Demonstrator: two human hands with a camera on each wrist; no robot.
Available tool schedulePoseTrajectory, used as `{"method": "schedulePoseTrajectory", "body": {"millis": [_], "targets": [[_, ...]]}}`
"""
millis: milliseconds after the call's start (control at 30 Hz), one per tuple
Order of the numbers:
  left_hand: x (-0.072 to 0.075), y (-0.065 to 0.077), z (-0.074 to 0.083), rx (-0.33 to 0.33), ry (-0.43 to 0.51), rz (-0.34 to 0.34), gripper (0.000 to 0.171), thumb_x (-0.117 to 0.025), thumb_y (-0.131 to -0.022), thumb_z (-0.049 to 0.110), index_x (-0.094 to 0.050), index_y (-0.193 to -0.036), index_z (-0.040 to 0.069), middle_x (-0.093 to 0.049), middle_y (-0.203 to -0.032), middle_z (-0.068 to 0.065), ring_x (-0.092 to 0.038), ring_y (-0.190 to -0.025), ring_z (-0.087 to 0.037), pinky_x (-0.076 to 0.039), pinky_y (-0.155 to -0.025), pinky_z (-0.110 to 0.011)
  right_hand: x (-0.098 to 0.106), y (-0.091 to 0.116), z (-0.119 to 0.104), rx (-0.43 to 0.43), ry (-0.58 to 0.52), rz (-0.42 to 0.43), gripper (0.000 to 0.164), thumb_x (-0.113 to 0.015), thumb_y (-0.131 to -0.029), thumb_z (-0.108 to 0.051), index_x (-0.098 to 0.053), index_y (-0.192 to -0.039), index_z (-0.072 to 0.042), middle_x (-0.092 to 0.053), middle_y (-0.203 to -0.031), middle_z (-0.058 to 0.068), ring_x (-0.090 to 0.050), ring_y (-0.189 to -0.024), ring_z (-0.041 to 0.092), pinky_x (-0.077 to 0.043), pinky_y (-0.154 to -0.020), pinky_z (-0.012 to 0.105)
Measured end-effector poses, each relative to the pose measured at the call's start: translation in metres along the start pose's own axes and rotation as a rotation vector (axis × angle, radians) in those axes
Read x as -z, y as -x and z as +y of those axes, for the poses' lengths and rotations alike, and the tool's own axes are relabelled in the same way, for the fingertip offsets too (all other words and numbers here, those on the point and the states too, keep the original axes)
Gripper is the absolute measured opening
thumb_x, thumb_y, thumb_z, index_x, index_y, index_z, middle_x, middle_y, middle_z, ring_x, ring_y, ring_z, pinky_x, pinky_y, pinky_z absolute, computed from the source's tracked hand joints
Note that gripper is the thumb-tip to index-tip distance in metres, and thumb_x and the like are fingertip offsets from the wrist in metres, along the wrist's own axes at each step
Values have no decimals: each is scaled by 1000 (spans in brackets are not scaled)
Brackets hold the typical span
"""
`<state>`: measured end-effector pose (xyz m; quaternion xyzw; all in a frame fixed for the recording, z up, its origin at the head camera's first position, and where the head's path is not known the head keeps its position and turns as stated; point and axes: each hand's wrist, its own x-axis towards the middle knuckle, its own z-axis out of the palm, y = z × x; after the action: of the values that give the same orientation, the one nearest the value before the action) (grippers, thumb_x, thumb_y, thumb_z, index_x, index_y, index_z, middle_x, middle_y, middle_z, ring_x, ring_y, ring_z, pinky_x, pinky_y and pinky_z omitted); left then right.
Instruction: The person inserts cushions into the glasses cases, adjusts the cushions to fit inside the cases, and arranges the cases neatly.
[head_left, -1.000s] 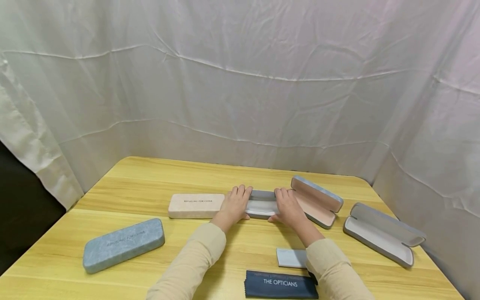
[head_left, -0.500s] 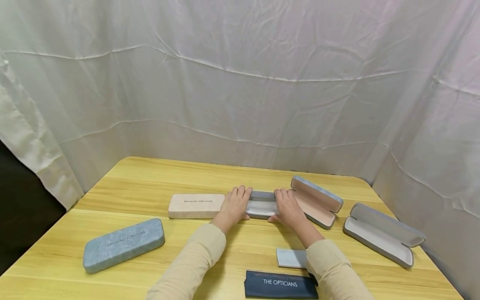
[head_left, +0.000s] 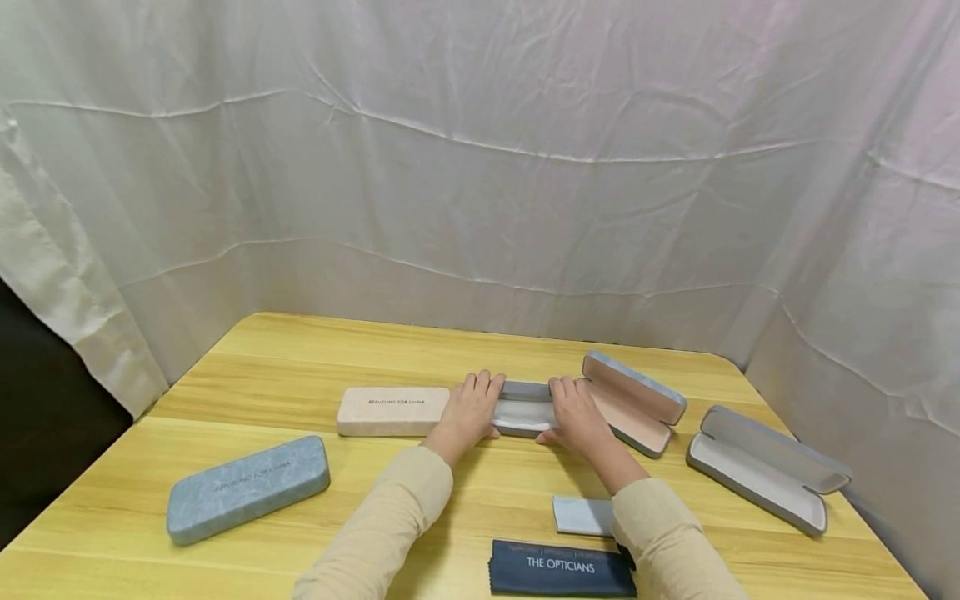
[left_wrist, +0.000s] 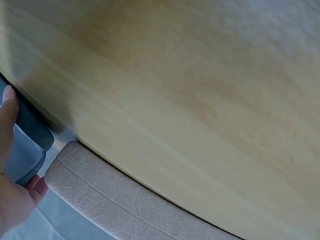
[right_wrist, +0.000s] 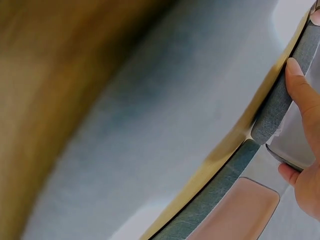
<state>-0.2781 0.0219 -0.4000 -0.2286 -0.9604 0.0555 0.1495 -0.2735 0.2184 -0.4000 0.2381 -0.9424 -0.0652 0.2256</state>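
Note:
Both hands grip one open glasses case (head_left: 523,410), grey outside with a pale grey lining, lying at the middle of the table. My left hand (head_left: 467,410) holds its left end, thumb at the front edge and fingers over the raised lid. At the right end my right hand (head_left: 577,417) grips the same way; in the right wrist view its thumb (right_wrist: 296,80) lies along the case's outer wall. The lid stands partly raised. Just left of it lies a closed cream glasses case (head_left: 393,412), and on the right an open blue case with pink lining (head_left: 630,412).
A closed blue glasses case (head_left: 247,490) lies at the left. Another open case with grey lining (head_left: 757,475) sits near the right edge. In front are a light blue folded cloth (head_left: 582,517), partly behind the right sleeve, and a dark cloth (head_left: 562,570) marked "THE OPTICIANS".

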Motion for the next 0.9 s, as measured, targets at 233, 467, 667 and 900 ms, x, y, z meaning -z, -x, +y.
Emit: {"method": "schedulePoseTrajectory", "body": {"millis": [233, 467, 667, 900], "targets": [[-3, 0, 0, -5, -12, 0, 88, -69, -71, 54, -29, -137, 12, -42, -124, -9, -47, -107, -21, -47, -87, -27, -1, 1, 1, 5, -5, 1, 84, -82, -57, -48, -45, -109, 5, -48, -93, 15, -45, -86, 27, -39, -83, 39], [-4, -1, -1, -8, -15, 6, 88, -69, -71, 54, -28, -137, 13, -42, -124, -9, -47, -107, -21, -47, -86, -27, -1, 0, 1, 9, -8, 12, 84, -83, -55, -49, -45, -107, 5, -48, -92, 14, -45, -84, 26, -40, -81, 39], [-4, 0, -1, -14, -25, 18, 88, -69, -71, 55, -28, -136, 12, -41, -123, -8, -47, -105, -20, -47, -84, -26, 1, -2, 1, -23, -29, -33, 83, -84, -55, -48, -45, -108, 3, -49, -91, 13, -45, -83, 26, -42, -78, 37], [-5, -1, -1, -10, -28, 18, 88, -70, -70, 55, -28, -136, 12, -42, -123, -9, -47, -105, -20, -47, -84, -26, 7, -5, -3, -19, 32, -68, 94, -82, -55, -51, -45, -122, 2, -55, -101, 16, -51, -89, 30, -46, -82, 39]]}}
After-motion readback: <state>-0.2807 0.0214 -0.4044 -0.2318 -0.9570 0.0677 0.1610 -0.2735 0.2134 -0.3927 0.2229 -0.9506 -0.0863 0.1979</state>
